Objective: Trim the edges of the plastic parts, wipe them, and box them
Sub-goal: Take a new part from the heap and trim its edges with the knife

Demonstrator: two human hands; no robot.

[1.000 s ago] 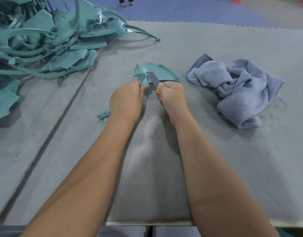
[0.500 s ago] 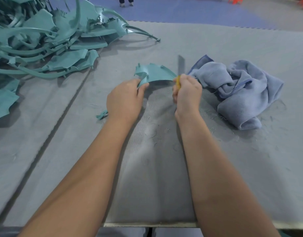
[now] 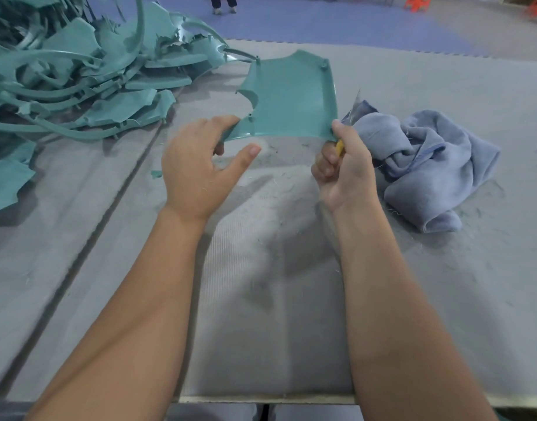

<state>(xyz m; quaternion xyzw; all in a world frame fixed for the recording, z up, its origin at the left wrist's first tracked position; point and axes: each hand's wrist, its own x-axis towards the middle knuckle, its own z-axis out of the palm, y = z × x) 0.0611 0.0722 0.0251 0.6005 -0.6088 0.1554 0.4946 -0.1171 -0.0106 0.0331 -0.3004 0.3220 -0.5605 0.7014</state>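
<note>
L hand (image 3: pixel 197 171) pinches teal part (image 3: pixel 288 98) near corner; R hand (image 3: pixel 346 171) fisted on knife (image 3: pixel 340 147), thumb on part.

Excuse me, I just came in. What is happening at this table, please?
A person is working on a teal plastic part, held up above the grey table. The left hand pinches its near left corner, and the right hand touches the near right corner while gripping a knife with a yellow handle. A crumpled blue cloth lies to the right. A pile of teal plastic parts sits at the far left. No box is in view.
</note>
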